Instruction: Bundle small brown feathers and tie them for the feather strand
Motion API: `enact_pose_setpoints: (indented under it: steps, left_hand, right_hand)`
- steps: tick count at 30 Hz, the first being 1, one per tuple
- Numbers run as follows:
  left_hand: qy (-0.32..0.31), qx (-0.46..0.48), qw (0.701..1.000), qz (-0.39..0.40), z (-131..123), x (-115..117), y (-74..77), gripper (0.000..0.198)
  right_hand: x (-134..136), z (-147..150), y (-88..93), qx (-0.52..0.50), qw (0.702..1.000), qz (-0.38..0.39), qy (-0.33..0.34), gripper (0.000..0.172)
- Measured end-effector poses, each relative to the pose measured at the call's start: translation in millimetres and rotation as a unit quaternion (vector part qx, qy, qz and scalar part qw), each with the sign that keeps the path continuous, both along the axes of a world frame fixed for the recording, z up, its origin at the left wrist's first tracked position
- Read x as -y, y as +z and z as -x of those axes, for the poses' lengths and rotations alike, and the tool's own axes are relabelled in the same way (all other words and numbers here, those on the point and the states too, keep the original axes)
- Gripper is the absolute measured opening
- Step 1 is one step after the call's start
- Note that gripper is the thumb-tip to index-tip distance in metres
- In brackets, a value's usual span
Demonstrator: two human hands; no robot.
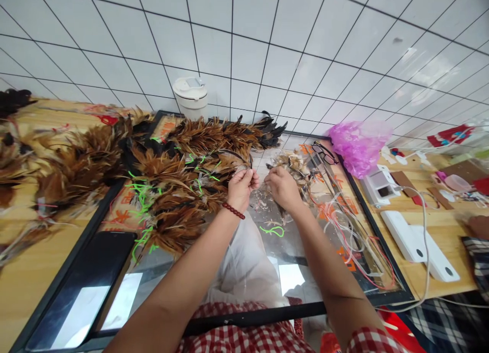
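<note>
My left hand [241, 186], with a dark red bead bracelet [233, 211] at the wrist, is closed in a pinch on a small bunch of brown feathers [244, 165] at the edge of a big feather pile [179, 180]. My right hand [281, 186] is closed beside it, fingers curled over loose feather scraps [294, 164] on the glass sheet [267, 251]. What it grips I cannot make out. The two hands are a few centimetres apart. A green tie [272, 231] lies on the glass just below them.
Bundles of brown and black feathers with green ties cover the left of the wooden table [23, 281]. A white lidded cup [191, 96] stands by the tiled wall. Glasses [324, 152], a pink plastic bag [359, 145], a white power strip [418, 246] and another person's hand [479, 225] are at right.
</note>
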State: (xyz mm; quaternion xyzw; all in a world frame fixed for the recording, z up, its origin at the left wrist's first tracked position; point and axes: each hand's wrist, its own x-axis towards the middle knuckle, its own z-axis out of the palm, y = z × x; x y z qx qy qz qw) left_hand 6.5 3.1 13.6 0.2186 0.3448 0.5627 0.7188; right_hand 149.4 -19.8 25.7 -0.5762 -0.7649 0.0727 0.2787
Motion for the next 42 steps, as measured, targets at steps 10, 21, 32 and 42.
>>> enact_pose_setpoints:
  steps: [10, 21, 32, 42]
  left_hand:
    - [-0.101, -0.061, 0.993, -0.004, -1.8, 4.4, -0.7, 0.019]
    - [-0.105, -0.069, 0.991, 0.037, 2.1, 1.8, 6.2, 0.01]
    - [-0.19, -0.03, 0.98, 0.057, 4.8, 0.9, 2.1, 0.011]
    - [-0.16, 0.012, 0.985, 0.064, 5.2, 0.7, 4.0, 0.009]
  right_hand:
    - [-2.8, 6.5, 13.1, -0.525, 0.83, 0.18, -0.058, 0.029]
    - [-2.5, 19.4, 2.8, -0.568, 0.813, 0.084, -0.091, 0.022]
    - [-2.8, 23.8, -11.8, -0.551, 0.827, 0.027, -0.109, 0.023]
    - [-5.8, 19.5, -10.5, -0.542, 0.835, 0.053, -0.078, 0.041]
